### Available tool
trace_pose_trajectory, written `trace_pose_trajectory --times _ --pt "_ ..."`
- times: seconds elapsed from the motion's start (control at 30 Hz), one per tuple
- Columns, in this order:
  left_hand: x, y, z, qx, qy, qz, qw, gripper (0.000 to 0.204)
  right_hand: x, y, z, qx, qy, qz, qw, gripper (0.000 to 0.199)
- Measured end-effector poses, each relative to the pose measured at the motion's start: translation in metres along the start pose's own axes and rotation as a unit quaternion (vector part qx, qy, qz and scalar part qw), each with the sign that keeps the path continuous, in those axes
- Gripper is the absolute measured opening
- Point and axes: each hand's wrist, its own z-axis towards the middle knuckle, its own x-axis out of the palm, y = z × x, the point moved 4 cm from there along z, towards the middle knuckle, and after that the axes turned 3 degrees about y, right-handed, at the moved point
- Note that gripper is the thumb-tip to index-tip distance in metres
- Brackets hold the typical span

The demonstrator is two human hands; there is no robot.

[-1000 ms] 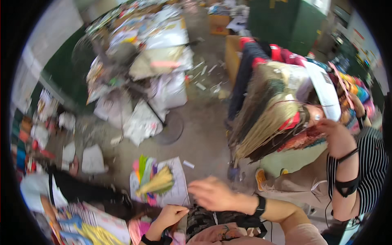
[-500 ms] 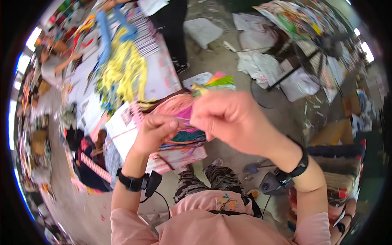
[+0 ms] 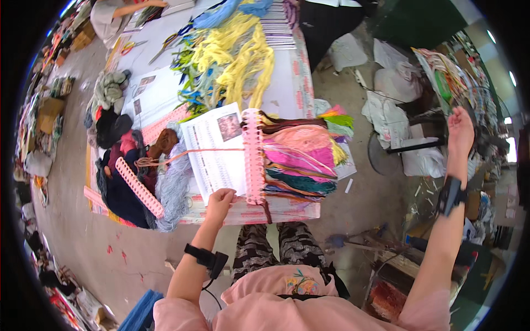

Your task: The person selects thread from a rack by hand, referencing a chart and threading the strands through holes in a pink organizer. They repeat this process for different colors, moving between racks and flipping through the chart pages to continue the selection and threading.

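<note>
Nearby, yellow yarn (image 3: 238, 58) beyond paper (image 3: 205, 168).

Pink holed strip (image 3: 253, 160) — thread bundles (image 3: 301, 144) (pink, brown, teal) spread rightward, white sheet (image 3: 212, 157) alongside

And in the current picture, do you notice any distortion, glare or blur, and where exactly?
Head view: the fisheye lens bends and squeezes the clutter toward the left rim; a white patch glares near the right rim; the pink holed strip and yellow yarn show little blur; print on the white sheet is unreadably small.
</note>
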Motion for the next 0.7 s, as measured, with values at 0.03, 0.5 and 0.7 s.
trace_pose_trajectory --times 0.03,0.5,0.7 --pt "-0.013 0.013 0.000 -0.017 -0.025 -0.001 1.000 0.021 0.059 -0.017 -0.035 0.008 0.071 -0.045 0.996 0.011" --pt "0.018 -0.016 0.093 0.125 -0.073 0.124 0.982 0.019 0.333 -0.269 -0.285 0.153 0.407 -0.141 0.890 0.008" --pt "0.023 -0.026 0.096 0.087 0.008 0.099 0.991 0.018 0.332 -0.268 -0.285 0.102 0.411 -0.195 0.885 0.007"
